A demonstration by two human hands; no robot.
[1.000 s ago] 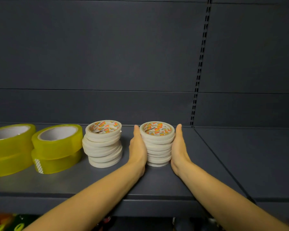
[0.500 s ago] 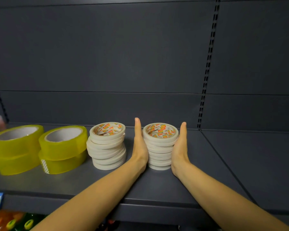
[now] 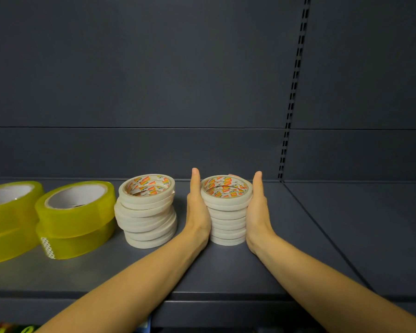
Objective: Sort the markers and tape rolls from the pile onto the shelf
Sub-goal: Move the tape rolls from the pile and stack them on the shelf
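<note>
We count four wide translucent yellow tape rolls, as a left pair (image 3: pixel 9 224) and a right pair (image 3: pixel 76 221), plus thin white tape rolls in two stacks, a left stack (image 3: pixel 146 215) and a right stack (image 3: pixel 227 217).

leftmost yellow tape stack (image 3: pixel 0 219): cut by left edge | bottom-left colourful items (image 3: pixel 7 329): blurred, cropped

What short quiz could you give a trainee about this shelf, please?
1. True or false: the left hand and right hand press flat against one white tape stack.
2. Which looks more crooked? A: that stack. B: the neighbouring white stack.
3. How many stacks of yellow tape stand on the shelf?
Key: 1 true; 2 B; 3 two.
</note>
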